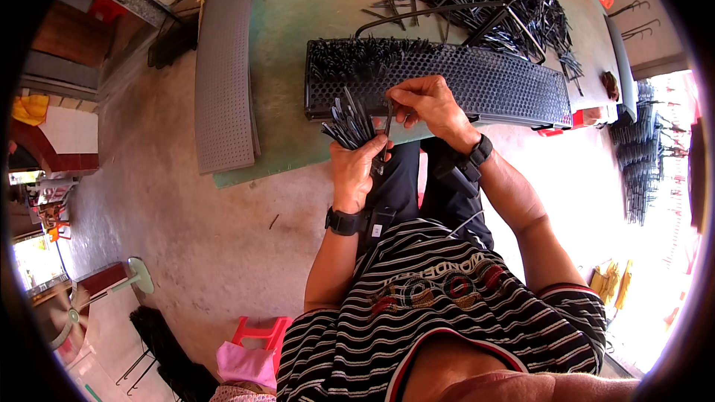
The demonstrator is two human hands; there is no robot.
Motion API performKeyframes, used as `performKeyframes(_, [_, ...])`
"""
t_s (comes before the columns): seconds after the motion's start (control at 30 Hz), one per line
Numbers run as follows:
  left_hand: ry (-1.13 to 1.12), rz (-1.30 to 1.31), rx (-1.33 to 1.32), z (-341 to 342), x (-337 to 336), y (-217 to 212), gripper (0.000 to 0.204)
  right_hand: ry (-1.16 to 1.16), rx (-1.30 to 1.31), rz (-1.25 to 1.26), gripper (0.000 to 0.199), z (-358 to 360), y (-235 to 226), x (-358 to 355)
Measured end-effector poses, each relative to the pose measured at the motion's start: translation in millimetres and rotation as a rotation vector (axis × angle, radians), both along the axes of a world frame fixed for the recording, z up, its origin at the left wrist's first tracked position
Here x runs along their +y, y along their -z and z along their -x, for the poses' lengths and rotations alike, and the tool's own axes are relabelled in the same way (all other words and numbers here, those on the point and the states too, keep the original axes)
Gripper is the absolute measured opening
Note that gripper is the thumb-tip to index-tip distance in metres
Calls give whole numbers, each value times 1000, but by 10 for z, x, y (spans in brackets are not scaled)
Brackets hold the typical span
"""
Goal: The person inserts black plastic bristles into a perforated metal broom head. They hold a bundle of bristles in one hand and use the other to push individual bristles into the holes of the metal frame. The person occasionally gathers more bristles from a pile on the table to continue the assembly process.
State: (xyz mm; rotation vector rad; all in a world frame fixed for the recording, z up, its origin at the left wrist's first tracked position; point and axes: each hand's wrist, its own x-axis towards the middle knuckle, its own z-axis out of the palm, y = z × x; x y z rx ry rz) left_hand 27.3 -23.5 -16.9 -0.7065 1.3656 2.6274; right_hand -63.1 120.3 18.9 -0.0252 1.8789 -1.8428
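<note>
My left hand point(356, 171) is closed around a bundle of thin black strips point(348, 123), their ends fanning out above the fingers. Just to its right, my right hand point(432, 108) pinches the top of a single dark strip point(388, 117), whose lower end reaches my left thumb. Beyond both hands lies a long black panel point(477, 82) with rows of round holes. Many short strips point(350, 59) stand up in the holes at its left end, while the holes to the right show bare.
A heap of loose black strips point(514, 15) and a dark metal frame point(488, 6) lie behind the panel on the green table point(298, 15). Grey perforated sheets point(227, 67) overhang the table's left side. A pink-red stool point(261, 335) and a spinning fan point(72, 316) stand lower left.
</note>
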Motion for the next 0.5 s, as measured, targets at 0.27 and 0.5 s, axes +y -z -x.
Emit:
performKeyframes(0.27, [-11,-6,-19,0,-15,-102,22,-52,-118,35,24,28,40,26])
performKeyframes(0.5, [-59,72,56,-4,26,58,20,-162,146,-175,22,-130,84,-60])
